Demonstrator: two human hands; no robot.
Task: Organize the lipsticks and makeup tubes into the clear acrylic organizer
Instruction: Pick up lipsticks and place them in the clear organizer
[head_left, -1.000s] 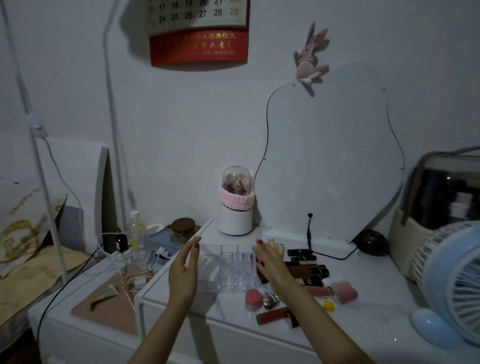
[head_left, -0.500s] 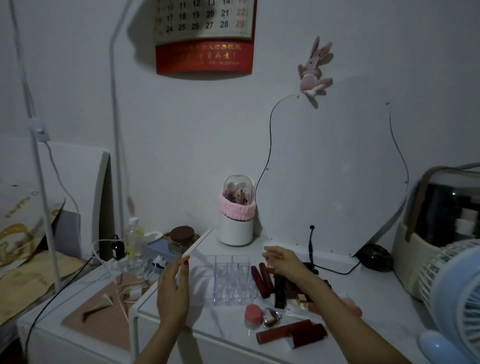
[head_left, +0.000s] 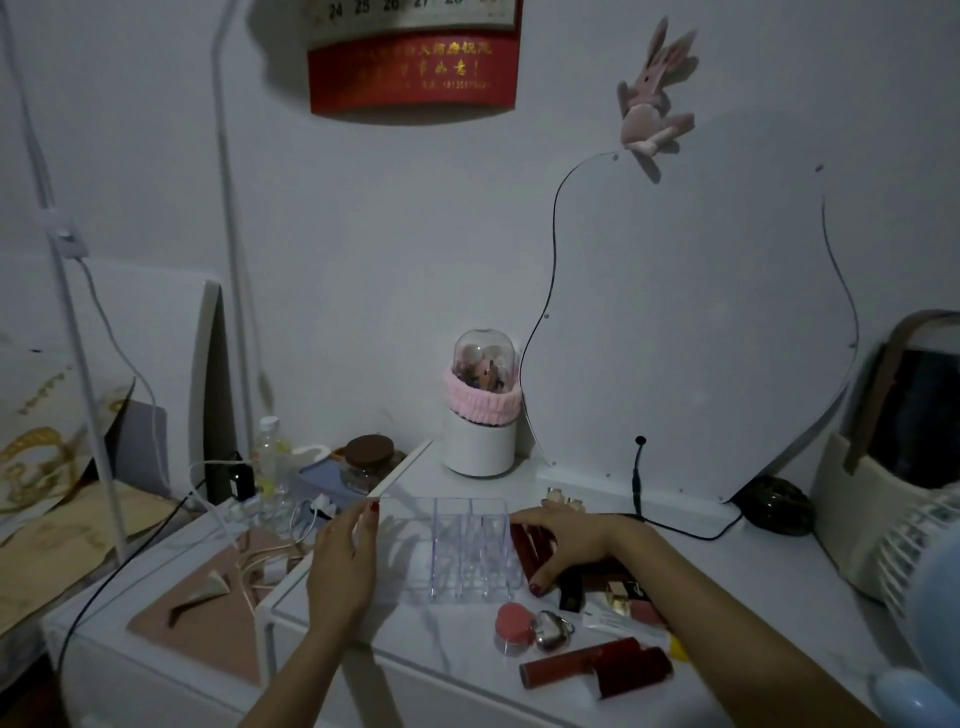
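Both hands at the clear organizer (head_left: 470, 551) on the counter (head_left: 457, 670)

Left hand (head_left: 340, 566) pinches a thin white panel (head_left: 400, 474); right hand's (head_left: 563, 543) grip curls over dark red tubes (head_left: 530, 545) just right of the organizer.

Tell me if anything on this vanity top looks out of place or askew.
Yes. The clear acrylic organizer holds nothing, while lipsticks lie flat and scattered on the table beside it. The right hand rests on two more red tubes.
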